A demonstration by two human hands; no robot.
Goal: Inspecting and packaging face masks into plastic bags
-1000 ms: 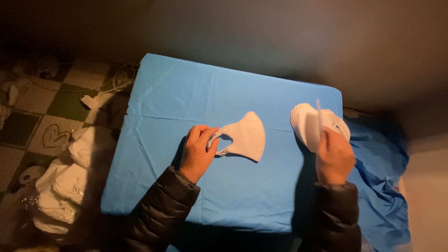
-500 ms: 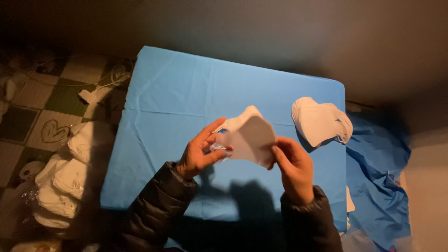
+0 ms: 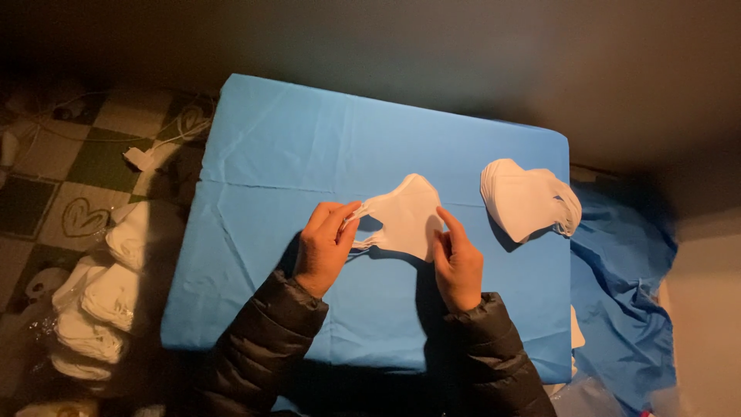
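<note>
Head view, surface: a table under a blue cloth (image 3: 309,154), lit from above, with dark wall behind and a checkered floor (image 3: 69,162) to the left.
Work in hand: one folded white face mask (image 3: 405,216) is held over the middle of the cloth, between both hands.
Done so far: a stack of white masks (image 3: 529,199) lies on the cloth near its right edge, well apart from the held one; that pile looks finished.
Left to do: heaps of loose masks (image 3: 100,301) sit on the floor at the left, seemingly unhandled.
Left hand (image 3: 324,249): thumb and fingertips pinch the mask's left end, by the ear loops.
Right hand (image 3: 457,262): fingers together, forefinger laid along the mask's right edge, thumb hidden.
Sleeves: dark padded jacket (image 3: 262,347).
</note>
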